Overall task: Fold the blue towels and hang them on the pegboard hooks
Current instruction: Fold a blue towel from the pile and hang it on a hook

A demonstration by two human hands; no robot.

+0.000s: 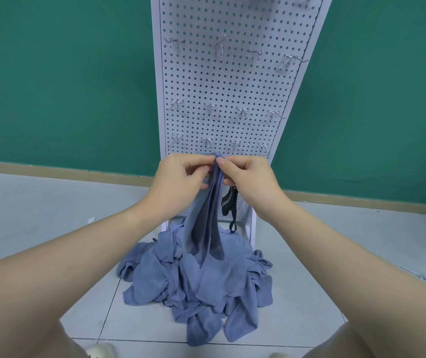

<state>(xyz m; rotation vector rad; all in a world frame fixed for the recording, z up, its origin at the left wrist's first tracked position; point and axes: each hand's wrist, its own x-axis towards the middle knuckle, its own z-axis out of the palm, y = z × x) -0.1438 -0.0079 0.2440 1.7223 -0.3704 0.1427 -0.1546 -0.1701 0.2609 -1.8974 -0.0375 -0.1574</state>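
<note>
Towel (204, 228) of soft, matte blue cloth hangs in long vertical folds between the two hands, narrow at the top where it is gathered and widening downward until its lower end meets the heap below. The left hand (180, 177) pinches the top edge with thumb and curled fingers; the right hand (248, 177) pinches the same edge from the other side, the two thumbs almost touching at the bunched corner. Both grips are tight and narrow, closed on the fabric.

Beneath it, a rumpled pile of blue towels (201, 285) lies on the pale tiled floor (38, 215), its creased, fuzzy folds spreading out in front of the stand.

Behind the hands stands a white metal pegboard (227, 83), a tall panel dotted with even rows of round holes. Thin wire hooks (209, 107) jut from it in several rows. A black strap (230, 202) with a loop at its end dangles low on the board, just right of the held towel. A teal wall (64, 73) with a tan baseboard (51, 169) lies behind.
</note>
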